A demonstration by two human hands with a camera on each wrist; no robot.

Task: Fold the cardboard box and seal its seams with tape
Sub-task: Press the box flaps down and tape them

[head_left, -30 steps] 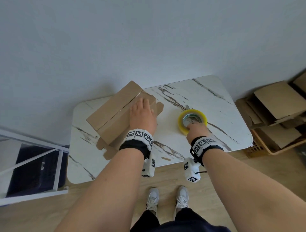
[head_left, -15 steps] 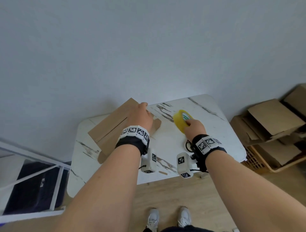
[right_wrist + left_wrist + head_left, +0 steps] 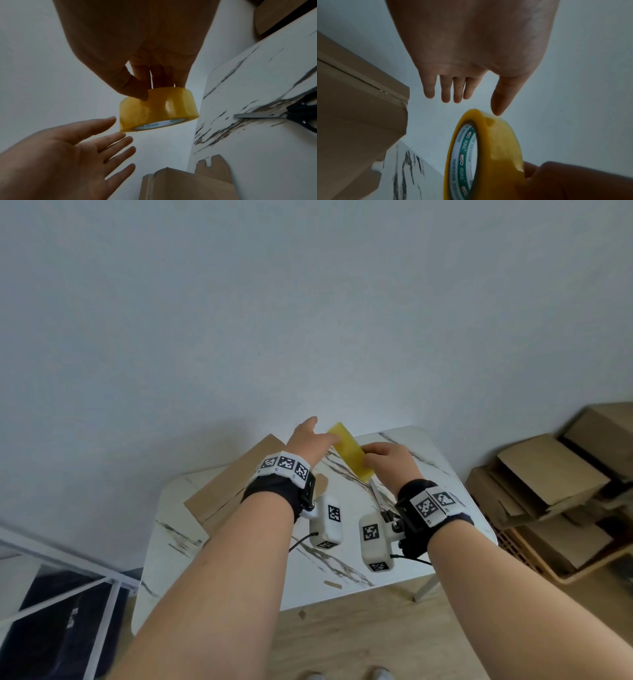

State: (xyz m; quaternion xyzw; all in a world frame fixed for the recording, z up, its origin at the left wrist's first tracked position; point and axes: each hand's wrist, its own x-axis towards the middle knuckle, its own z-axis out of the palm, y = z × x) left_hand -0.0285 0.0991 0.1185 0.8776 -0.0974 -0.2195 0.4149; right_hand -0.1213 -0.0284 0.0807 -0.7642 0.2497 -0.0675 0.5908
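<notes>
A flattened brown cardboard box (image 3: 236, 484) lies on the left part of the white marble table (image 3: 342, 542); it also shows in the left wrist view (image 3: 359, 121) and the right wrist view (image 3: 185, 185). My right hand (image 3: 387, 460) grips a yellow tape roll (image 3: 349, 451) in the air above the table, thumb and fingers on its rim (image 3: 157, 108). My left hand (image 3: 308, 440) is raised beside the roll, fingers straight and spread (image 3: 109, 135), its thumb tip nearly touching the tape roll's (image 3: 488, 148) outer face.
Black-handled scissors (image 3: 283, 115) lie on the table right of the box. A stack of flattened cardboard (image 3: 555, 484) sits in a basket on the floor at right. A white metal frame (image 3: 68, 577) stands at left. The wall is close behind the table.
My right hand has lifted the tape roll off the table and turned it on edge. My left hand has left the box and risen beside the roll. My view has tilted upward.
</notes>
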